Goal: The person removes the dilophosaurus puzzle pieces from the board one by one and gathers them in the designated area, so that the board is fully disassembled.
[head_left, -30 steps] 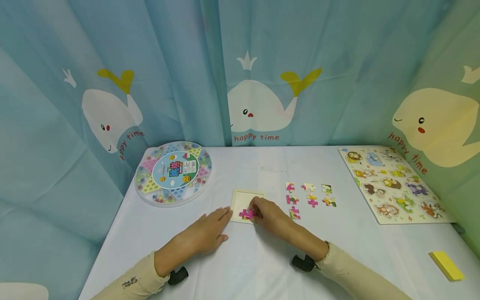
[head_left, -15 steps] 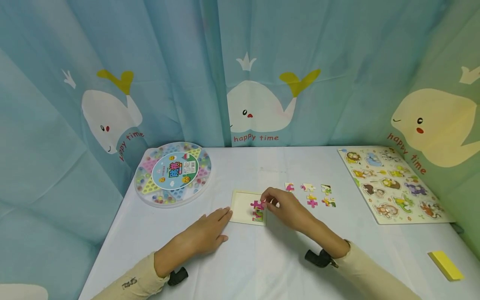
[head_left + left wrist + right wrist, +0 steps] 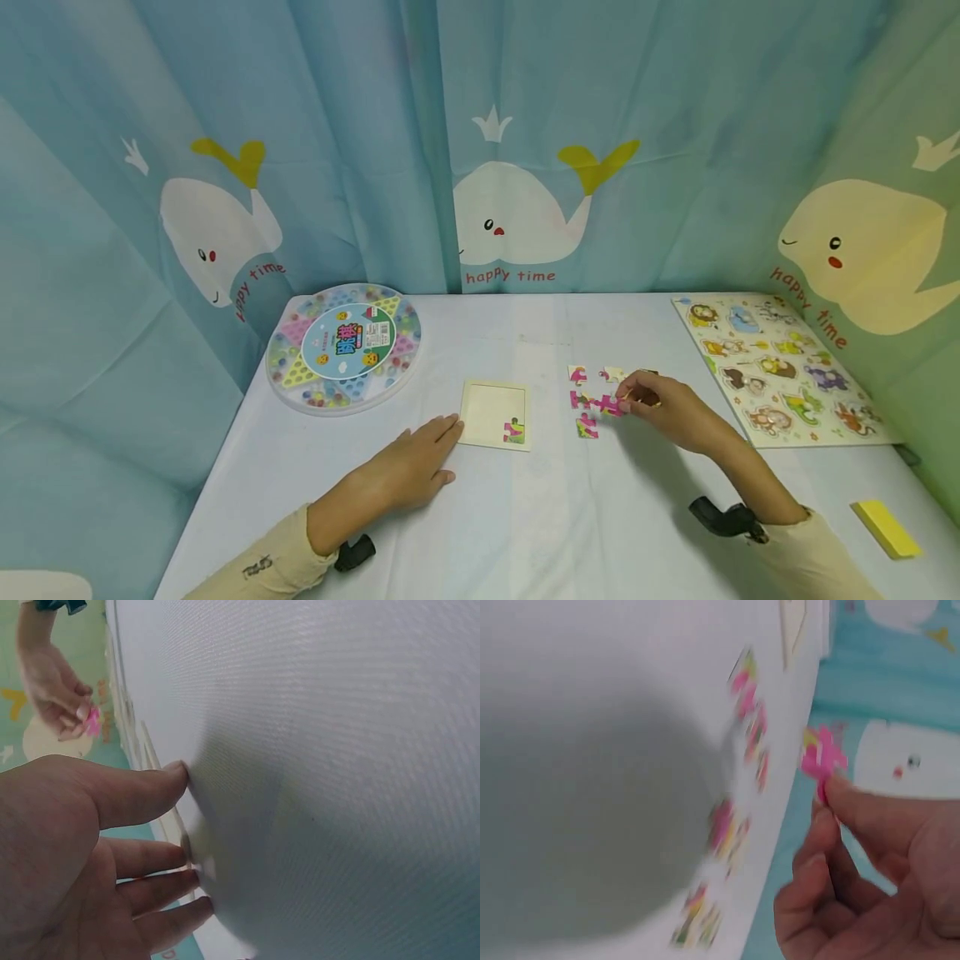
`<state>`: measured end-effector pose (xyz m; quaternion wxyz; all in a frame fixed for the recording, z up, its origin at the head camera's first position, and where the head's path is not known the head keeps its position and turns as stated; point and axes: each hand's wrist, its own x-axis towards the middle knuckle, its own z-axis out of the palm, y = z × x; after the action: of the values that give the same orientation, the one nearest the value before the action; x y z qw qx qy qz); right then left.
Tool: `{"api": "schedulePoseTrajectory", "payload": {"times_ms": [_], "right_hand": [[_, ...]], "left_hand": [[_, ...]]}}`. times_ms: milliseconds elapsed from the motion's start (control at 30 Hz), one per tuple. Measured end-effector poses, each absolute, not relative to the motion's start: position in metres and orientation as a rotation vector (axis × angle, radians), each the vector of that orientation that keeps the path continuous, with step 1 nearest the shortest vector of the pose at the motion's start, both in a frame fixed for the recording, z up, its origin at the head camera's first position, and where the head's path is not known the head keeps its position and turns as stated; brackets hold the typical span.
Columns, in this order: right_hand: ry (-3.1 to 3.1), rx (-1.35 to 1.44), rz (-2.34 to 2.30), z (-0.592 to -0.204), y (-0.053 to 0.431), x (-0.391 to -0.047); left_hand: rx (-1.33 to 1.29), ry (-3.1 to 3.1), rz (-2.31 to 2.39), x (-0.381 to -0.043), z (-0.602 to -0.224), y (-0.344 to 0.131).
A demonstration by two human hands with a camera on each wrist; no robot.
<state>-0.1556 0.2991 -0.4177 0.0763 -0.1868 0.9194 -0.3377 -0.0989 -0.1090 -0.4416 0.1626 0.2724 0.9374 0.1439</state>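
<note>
A pink puzzle piece (image 3: 823, 752) with a yellow patch is pinched between the thumb and fingertips of my right hand (image 3: 671, 410), raised over the loose puzzle pieces (image 3: 587, 427). My left hand (image 3: 414, 460) lies flat on the table, its fingers straight and their tips touching the left edge of a square puzzle frame (image 3: 480, 386). In the frame's lower right corner sits one green-and-pink piece (image 3: 515, 431). The right hand hides some of the loose pieces in the head view.
A round marble board game (image 3: 345, 348) stands at the back left. An animal peg puzzle board (image 3: 783, 367) lies at the right, with a yellow block (image 3: 886, 529) nearer the front. A blue whale curtain (image 3: 390, 150) surrounds the table.
My right hand has lifted the pink puzzle piece out of the frame area and carried it right, over the loose pieces. The left hand has stayed at the frame's edge.
</note>
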Motion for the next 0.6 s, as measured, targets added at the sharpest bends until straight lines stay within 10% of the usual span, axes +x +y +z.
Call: {"api": "schedulePoseTrajectory", "payload": {"times_ms": [600], "right_hand": [[2.636, -0.550, -0.965, -0.445, 0.327, -0.152]], "left_hand": [[0.791, 2.678, 0.384, -0.101, -0.445, -0.110]]}}
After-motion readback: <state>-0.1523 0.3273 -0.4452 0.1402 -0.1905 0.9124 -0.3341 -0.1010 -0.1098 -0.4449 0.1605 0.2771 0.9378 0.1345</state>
